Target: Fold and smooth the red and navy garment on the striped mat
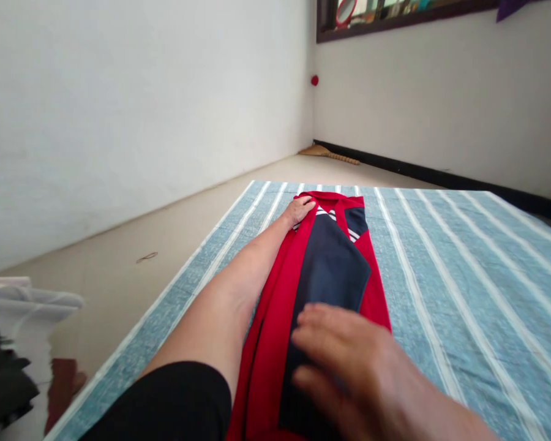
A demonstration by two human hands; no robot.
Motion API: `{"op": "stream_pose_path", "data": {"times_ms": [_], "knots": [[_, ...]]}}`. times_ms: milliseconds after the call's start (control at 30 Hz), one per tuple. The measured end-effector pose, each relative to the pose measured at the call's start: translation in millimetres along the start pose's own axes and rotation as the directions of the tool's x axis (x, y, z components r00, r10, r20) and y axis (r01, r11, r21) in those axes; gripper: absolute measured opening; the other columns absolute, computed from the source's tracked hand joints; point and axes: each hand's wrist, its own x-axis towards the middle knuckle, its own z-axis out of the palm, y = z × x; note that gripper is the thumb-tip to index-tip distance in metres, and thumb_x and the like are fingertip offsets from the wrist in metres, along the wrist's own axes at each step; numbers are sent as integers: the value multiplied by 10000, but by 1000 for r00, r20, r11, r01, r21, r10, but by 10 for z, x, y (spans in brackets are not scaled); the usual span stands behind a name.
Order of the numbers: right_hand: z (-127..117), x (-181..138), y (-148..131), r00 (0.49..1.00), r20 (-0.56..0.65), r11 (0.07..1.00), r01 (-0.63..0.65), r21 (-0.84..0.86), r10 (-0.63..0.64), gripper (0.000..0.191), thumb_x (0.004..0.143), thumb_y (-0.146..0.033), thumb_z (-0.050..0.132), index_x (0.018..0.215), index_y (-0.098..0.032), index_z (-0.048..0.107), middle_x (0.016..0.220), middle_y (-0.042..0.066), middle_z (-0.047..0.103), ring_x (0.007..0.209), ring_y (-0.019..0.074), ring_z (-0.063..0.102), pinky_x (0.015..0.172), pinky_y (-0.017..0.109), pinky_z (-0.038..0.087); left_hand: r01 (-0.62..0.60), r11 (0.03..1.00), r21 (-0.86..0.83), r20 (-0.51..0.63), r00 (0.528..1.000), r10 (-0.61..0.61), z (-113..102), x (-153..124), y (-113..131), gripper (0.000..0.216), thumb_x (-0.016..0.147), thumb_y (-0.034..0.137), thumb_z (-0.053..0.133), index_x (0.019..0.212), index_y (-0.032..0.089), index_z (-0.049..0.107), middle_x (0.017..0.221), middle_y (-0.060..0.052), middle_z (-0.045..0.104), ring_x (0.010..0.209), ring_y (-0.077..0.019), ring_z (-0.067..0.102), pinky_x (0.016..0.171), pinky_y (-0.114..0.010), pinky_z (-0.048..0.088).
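Note:
A red and navy jacket-like garment (330, 269) with white-striped trim lies lengthwise, folded narrow, on a blue-and-white striped cloth (441, 263). My left hand (300, 210) rests on the far left edge of the garment, its fingers stretched out across the red fabric. Nearer to me, my right hand (349, 361) is over the navy panel, slightly blurred, with the fingers extended and the thumb apart. Whether its palm touches the fabric I cannot tell. The near end of the garment runs out of view at the bottom.
White and dark fabrics (13, 331) lie at the lower left beside the striped cloth. A thin loop (147, 257) lies on the pale floor (105, 269). A woven fan-like item (326, 153) sits in the far corner, where white walls meet beneath a dark-framed window (395, 18).

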Motion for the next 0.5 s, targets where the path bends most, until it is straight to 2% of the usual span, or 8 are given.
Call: {"op": "stream_pose_path", "data": {"times_ms": [33,67,100,167,267,367,500], "knots": [[-62,100,164,992,-117,991,-67,-116,53,289,958,-311,368,1047,-217,627,977,77,663,994,216,604,897,413,485,-5,1000,26,8,1000,5,26,5,5,220,921,280,500,1063,157,614,1083,-53,648,1018,-204,584,939,-370,423],[-106,203,348,976,-215,972,-92,-216,44,291,949,-323,384,1077,-209,620,1046,85,653,1060,227,578,937,423,462,-9,999,52,12,1000,8,56,11,8,228,918,257,481,1080,162,610,1090,-51,650,1038,-202,574,953,-346,409],[-128,302,541,965,-256,948,-133,-290,57,320,948,-334,378,1136,-195,597,1168,98,612,1147,237,529,979,430,429,-12,997,79,12,1000,11,89,17,7,250,911,232,466,1113,163,597,1114,-54,645,1065,-202,560,967,-331,394],[-104,454,913,955,-261,879,-244,-410,143,409,946,-380,369,1244,-153,531,1329,131,503,1250,257,438,1027,432,375,-20,991,130,11,1000,19,154,26,-1,323,885,177,454,1193,153,549,1180,-68,617,1111,-205,533,988,-325,371],[39,524,1303,918,-198,751,-395,-530,343,558,938,-471,372,1343,-92,432,1422,180,386,1332,301,317,1070,457,291,-43,979,198,28,999,38,221,20,-4,410,841,92,443,1245,131,501,1201,-89,598,1119,-217,527,992,-335,367],[160,476,1441,894,-167,689,-430,-584,416,635,933,-548,325,1394,-114,370,1466,171,321,1366,317,240,1089,480,223,-80,964,253,48,996,70,228,-32,71,407,815,44,424,1203,125,516,1176,-99,594,1129,-229,512,994,-354,367],[188,431,1456,897,-171,689,-425,-587,407,661,929,-581,288,1406,-127,350,1477,167,303,1374,308,223,1090,474,201,-104,944,314,44,995,95,174,-267,321,343,802,46,429,1121,100,540,1224,-135,527,1210,-254,434,1043,-390,317]]}}
